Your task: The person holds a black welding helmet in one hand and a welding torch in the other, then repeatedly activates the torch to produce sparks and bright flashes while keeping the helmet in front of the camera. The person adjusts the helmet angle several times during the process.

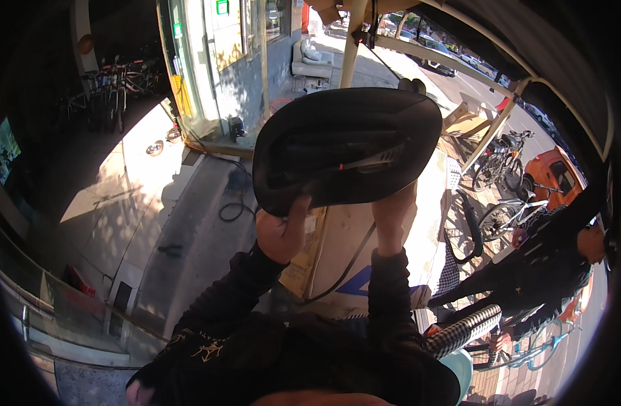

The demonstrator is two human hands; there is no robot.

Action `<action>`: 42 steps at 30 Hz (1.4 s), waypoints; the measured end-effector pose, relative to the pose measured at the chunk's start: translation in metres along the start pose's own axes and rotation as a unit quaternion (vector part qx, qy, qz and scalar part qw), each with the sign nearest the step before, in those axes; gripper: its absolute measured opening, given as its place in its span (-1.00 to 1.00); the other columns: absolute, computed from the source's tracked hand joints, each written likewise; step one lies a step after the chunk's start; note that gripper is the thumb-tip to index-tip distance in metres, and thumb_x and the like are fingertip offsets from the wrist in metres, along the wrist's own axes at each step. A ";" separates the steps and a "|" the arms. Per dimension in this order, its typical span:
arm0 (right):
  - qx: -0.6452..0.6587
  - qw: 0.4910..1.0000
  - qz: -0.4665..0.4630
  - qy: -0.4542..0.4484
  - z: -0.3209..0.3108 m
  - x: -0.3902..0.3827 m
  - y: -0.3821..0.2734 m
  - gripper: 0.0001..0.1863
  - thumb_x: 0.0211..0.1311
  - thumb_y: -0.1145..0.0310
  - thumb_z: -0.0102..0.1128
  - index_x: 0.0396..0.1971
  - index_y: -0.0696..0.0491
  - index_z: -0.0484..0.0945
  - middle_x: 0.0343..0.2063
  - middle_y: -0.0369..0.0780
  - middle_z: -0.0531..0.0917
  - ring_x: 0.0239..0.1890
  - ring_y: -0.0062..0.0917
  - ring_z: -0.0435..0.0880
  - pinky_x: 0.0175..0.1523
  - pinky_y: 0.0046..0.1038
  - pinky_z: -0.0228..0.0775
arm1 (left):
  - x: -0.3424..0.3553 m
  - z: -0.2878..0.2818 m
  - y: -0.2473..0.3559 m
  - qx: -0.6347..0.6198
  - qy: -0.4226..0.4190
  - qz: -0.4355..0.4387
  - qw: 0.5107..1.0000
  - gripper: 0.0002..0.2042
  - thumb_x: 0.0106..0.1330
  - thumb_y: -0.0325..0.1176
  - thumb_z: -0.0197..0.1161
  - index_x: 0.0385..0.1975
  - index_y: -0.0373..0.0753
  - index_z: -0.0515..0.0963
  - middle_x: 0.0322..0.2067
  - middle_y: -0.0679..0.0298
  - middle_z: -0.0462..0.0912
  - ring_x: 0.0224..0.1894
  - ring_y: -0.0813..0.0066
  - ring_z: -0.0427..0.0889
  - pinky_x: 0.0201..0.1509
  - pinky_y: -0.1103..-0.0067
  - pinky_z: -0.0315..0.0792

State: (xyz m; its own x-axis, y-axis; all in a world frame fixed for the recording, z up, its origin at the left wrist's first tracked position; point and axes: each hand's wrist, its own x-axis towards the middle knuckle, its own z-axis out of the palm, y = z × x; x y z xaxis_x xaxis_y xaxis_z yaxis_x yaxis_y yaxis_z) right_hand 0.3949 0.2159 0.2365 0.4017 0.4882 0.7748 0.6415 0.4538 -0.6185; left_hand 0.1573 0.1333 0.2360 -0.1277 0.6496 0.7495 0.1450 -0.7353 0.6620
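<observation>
In front of me I hold up a large black rounded shell [304, 142], possibly a seat or a tray, with a hollowed middle. A grey slotted piece [377, 160] with a small red spot shows inside the hollow. My left hand [283, 230] is closed on its lower left edge, with the thumb over the near side. At the lower right edge my right hand [394, 211] grips it too, its fingers mostly hidden behind. Below the shell stands a big cardboard box [348, 254] with a blue mark and a dark strap or cord across it.
To the right a person in dark clothes [527, 271] stands near bicycles [510, 220] and an orange vehicle [554, 172]. A checkered padded bar [469, 328] lies close to my right arm. On the left a dark cable [236, 211] coils over the floor near a glass door [195, 74].
</observation>
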 end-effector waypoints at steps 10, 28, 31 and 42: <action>0.060 0.992 -0.041 -0.102 0.002 -0.018 0.027 -0.56 0.52 0.25 0.43 0.27 0.10 0.61 -0.04 -0.14 0.86 -0.08 -0.36 0.90 -0.10 -0.38 0.72 | -0.001 -0.008 0.008 0.018 0.032 0.036 0.999 -0.87 0.64 -0.52 0.33 0.03 -0.41 0.74 -0.32 0.15 0.85 -0.29 0.38 0.86 -0.16 0.49 0.66; 0.452 0.834 0.316 -0.033 -0.059 -0.017 0.014 -0.86 0.70 0.30 0.29 -0.08 0.04 0.56 -0.48 -0.29 0.61 -0.62 -0.59 0.68 -0.51 -0.50 0.60 | -0.016 -0.003 0.002 -0.048 0.013 0.004 0.999 -0.81 0.70 -0.44 0.29 0.07 -0.42 0.74 -0.23 0.19 0.84 -0.24 0.46 0.81 -0.11 0.52 0.65; 0.337 0.914 0.217 -0.061 -0.065 -0.011 0.014 -0.86 0.63 0.37 0.32 -0.05 0.09 0.56 -0.48 -0.24 0.65 -0.63 -0.56 0.68 -0.51 -0.49 0.59 | -0.018 -0.002 0.007 -0.029 -0.014 0.002 0.999 -0.72 0.77 -0.33 0.25 0.13 -0.46 0.71 -0.12 0.13 0.86 -0.16 0.46 0.84 -0.03 0.52 0.72; 0.222 0.941 0.243 -0.083 -0.050 0.015 -0.029 -0.68 0.60 0.27 0.38 0.03 0.21 0.54 -0.50 -0.24 0.69 -0.64 -0.62 0.63 -0.54 -0.54 0.43 | -0.016 0.003 0.008 -0.029 0.001 -0.001 1.000 -0.69 0.77 -0.27 0.26 0.11 -0.45 0.71 -0.13 0.15 0.88 -0.19 0.47 0.84 -0.08 0.54 0.72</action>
State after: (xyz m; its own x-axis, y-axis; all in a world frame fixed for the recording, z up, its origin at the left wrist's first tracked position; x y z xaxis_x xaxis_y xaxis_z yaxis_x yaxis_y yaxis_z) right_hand 0.4154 0.1726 0.2721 0.4448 0.8117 0.3784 0.0576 0.3957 -0.9166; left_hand 0.1633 0.1177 0.2296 -0.1291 0.6511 0.7480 0.0879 -0.7438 0.6626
